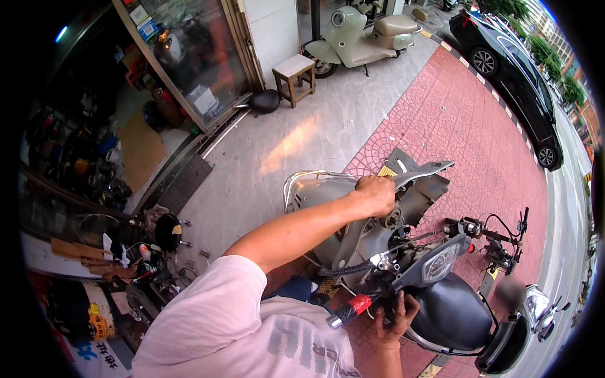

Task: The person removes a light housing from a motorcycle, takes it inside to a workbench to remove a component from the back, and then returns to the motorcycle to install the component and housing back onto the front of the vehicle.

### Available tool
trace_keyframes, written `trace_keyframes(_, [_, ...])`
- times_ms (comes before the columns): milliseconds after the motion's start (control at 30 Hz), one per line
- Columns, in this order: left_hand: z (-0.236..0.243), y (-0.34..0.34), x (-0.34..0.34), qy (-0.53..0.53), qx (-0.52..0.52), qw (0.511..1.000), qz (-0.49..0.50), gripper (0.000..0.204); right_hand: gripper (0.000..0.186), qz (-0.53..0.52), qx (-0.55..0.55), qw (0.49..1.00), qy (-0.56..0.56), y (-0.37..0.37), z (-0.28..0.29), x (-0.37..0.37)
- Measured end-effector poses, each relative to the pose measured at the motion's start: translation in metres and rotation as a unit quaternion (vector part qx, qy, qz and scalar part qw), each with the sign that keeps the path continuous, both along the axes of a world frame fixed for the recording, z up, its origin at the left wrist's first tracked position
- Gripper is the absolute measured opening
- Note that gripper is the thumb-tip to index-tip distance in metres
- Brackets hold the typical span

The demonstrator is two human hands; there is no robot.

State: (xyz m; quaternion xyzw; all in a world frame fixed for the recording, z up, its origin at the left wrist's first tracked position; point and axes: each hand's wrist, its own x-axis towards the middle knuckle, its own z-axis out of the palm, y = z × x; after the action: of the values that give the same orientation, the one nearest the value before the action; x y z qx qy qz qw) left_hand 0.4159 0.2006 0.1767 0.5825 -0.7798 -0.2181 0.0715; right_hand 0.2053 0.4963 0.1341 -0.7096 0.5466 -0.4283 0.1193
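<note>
A partly taken-apart scooter is in front of me, with its grey body panel (pixel 320 193) at the front and its wiring and metal parts exposed. My left hand (pixel 375 195) reaches across, closed on the upper edge of a loose-looking grey panel piece (pixel 431 169). My right hand (pixel 394 315) is just below the instrument cluster (pixel 441 263), fingers apart and pointing up; whether they touch it I cannot tell. Left of that hand, a handlebar grip (pixel 345 312) has a red band. The black seat (pixel 455 310) lies to the right.
A pale green scooter (pixel 362 41) and a small wooden stool (pixel 294 79) stand at the far side. A black car (pixel 504 63) is parked along the road. Another set of handlebars (pixel 498 242) is at the right. Tools and parts clutter the shop doorway (pixel 145 252) at left.
</note>
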Motion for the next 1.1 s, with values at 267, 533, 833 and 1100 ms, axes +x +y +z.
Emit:
trace_keyframes(267, [0.004,0.003,0.0,0.007,0.012,1.0,0.002,0.037,0.065,0.043,0.01,0.999,0.0,-0.013,0.01,0.003])
trace_keyframes(533, [-0.007,-0.008,-0.01,-0.042,0.027,0.999,-0.01,0.023,0.055,-0.076,0.025,0.994,-0.077,-0.02,0.012,-0.039])
trace_keyframes(833, [0.005,-0.002,0.003,-0.037,-0.052,0.997,-0.039,0.034,0.036,-0.346,0.163,0.832,-0.403,-0.089,-0.178,-0.171])
trace_keyframes(1100, [0.002,-0.009,0.002,-0.016,-0.035,0.999,-0.032,0.042,0.056,-0.38,0.185,0.823,-0.38,-0.178,-0.204,-0.209])
